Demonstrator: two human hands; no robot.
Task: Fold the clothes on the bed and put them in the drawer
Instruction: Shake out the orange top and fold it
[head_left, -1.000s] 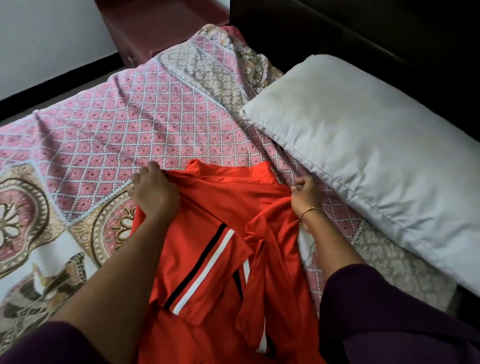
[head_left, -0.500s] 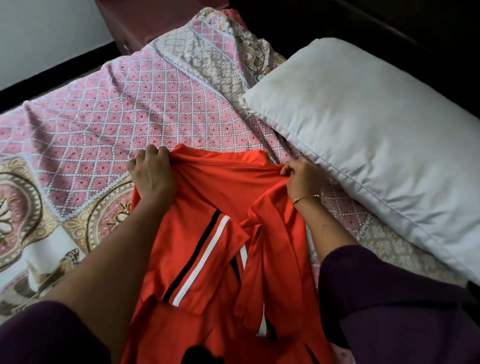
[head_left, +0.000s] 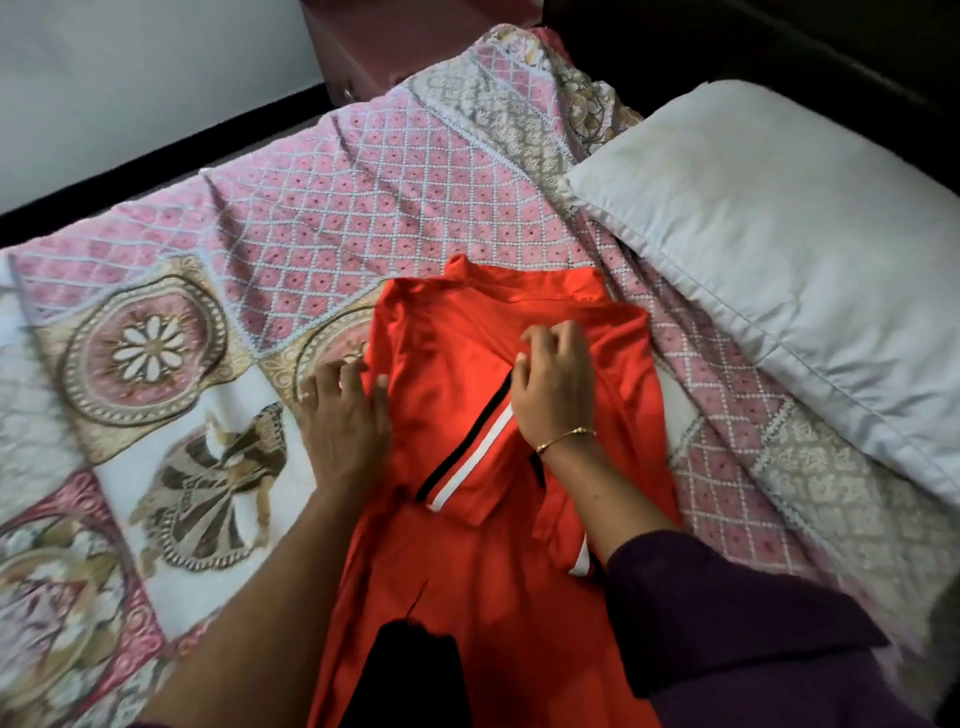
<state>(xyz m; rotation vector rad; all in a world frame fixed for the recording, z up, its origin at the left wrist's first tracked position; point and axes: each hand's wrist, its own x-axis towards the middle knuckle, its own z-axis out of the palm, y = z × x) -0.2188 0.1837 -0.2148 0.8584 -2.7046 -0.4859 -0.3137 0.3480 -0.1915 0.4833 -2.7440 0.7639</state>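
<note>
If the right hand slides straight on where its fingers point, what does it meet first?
Probably the collar of the red shirt, just beyond the right hand; past that lies the pink patterned bedspread.

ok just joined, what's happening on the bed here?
A person is folding a red shirt laid on the patterned bedspread. The left hand rests at the shirt's left edge, fingers fairly straight. The right hand sits on the shirt's middle, over a folded-in sleeve with a black and white stripe, fingers bent. A white pillow lies to the right. The shirt is only partly folded, nothing put away yet.
</note>
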